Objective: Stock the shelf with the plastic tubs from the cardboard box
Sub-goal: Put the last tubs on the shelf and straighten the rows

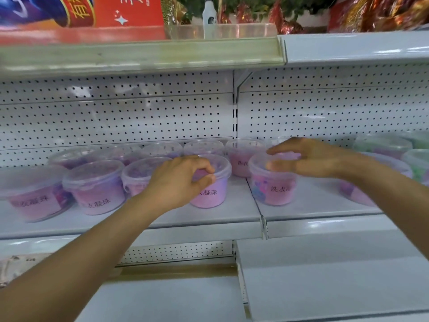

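Note:
Several clear plastic tubs with pink-purple labels stand in two rows on the white middle shelf (209, 219). My left hand (183, 177) grips the near rim of one front-row tub (212, 194), which stands on the shelf. My right hand (311, 159) lies over the lid of another front-row tub (276, 187), thumb and fingers curled at its rim. That tub stands just right of the shelf joint. The cardboard box is out of view.
A pegboard back panel (139, 117) closes the shelf behind. More tubs, some greenish (417, 163), stand at the far right. The upper shelf (162, 52) overhangs close above, carrying red packages and a white bottle (209, 15). A lower white shelf (325, 275) juts out below.

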The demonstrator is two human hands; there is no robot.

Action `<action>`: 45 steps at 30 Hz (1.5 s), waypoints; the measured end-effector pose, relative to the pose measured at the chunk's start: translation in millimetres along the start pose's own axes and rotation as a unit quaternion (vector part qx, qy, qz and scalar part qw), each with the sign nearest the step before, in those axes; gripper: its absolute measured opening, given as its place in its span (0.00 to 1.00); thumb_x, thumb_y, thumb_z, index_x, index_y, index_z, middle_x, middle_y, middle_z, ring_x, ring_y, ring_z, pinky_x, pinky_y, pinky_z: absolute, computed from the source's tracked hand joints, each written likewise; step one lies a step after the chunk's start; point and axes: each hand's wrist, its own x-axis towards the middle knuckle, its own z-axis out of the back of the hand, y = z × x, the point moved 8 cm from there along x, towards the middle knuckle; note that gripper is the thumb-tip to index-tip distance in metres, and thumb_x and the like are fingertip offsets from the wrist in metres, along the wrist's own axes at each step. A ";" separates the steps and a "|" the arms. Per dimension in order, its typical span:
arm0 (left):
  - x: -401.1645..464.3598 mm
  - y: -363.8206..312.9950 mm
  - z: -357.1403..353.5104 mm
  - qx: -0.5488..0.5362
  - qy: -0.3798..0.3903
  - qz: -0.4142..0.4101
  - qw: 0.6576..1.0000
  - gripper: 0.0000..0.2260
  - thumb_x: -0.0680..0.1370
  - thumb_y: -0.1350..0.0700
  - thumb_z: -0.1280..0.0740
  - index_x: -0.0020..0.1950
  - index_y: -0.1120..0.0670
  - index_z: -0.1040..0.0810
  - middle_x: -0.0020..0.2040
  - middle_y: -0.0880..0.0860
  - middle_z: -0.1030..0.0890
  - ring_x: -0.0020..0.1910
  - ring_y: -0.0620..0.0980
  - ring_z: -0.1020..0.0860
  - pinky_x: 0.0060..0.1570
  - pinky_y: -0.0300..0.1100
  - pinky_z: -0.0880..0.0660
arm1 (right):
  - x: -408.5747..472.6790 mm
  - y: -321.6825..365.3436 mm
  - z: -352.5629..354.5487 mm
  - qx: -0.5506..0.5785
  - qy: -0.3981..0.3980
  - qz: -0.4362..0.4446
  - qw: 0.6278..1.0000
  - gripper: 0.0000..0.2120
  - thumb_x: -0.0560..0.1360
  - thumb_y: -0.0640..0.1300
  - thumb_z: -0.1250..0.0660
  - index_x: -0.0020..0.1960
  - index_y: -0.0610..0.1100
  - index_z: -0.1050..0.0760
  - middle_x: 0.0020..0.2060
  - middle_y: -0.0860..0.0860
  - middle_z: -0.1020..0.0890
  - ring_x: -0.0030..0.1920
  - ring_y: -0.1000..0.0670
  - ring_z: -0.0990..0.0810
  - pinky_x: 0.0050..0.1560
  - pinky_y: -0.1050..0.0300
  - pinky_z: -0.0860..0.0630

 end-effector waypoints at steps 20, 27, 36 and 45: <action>-2.9 2.5 -5.7 0.004 -0.025 -0.002 1.000 0.11 0.78 0.42 0.38 0.58 0.42 0.23 0.60 0.40 0.22 0.59 0.49 0.24 0.50 0.43 0.28 | -1.1 7.6 -23.0 -0.014 -0.115 0.002 0.993 0.21 0.71 0.63 0.34 0.61 0.57 0.22 0.64 0.54 0.23 0.64 0.51 0.27 0.56 0.60 0.34; -4.0 -1.2 -5.4 0.016 -0.012 0.002 1.000 0.12 0.79 0.42 0.39 0.58 0.42 0.24 0.61 0.42 0.23 0.59 0.50 0.25 0.49 0.43 0.30 | -1.6 12.5 -28.0 -0.025 -0.125 -0.013 0.992 0.20 0.73 0.61 0.35 0.63 0.56 0.23 0.63 0.53 0.23 0.64 0.47 0.26 0.60 0.57 0.33; 9.8 -60.5 -13.2 -0.034 -0.020 -0.052 0.998 0.17 0.77 0.46 0.35 0.65 0.45 0.26 0.66 0.47 0.26 0.65 0.50 0.29 0.62 0.46 0.32 | -23.6 -16.0 -25.2 0.016 -0.140 0.021 0.990 0.34 0.72 0.64 0.37 0.75 0.56 0.41 0.74 0.52 0.37 0.72 0.44 0.37 0.71 0.45 0.38; 30.7 -101.3 -49.1 -0.070 0.012 -0.006 0.997 0.16 0.77 0.46 0.34 0.64 0.47 0.24 0.67 0.46 0.25 0.64 0.49 0.27 0.62 0.45 0.30 | -80.9 -189.9 35.5 -0.039 -0.077 -0.129 0.988 0.34 0.69 0.59 0.28 0.72 0.56 0.35 0.74 0.49 0.37 0.72 0.44 0.37 0.69 0.55 0.39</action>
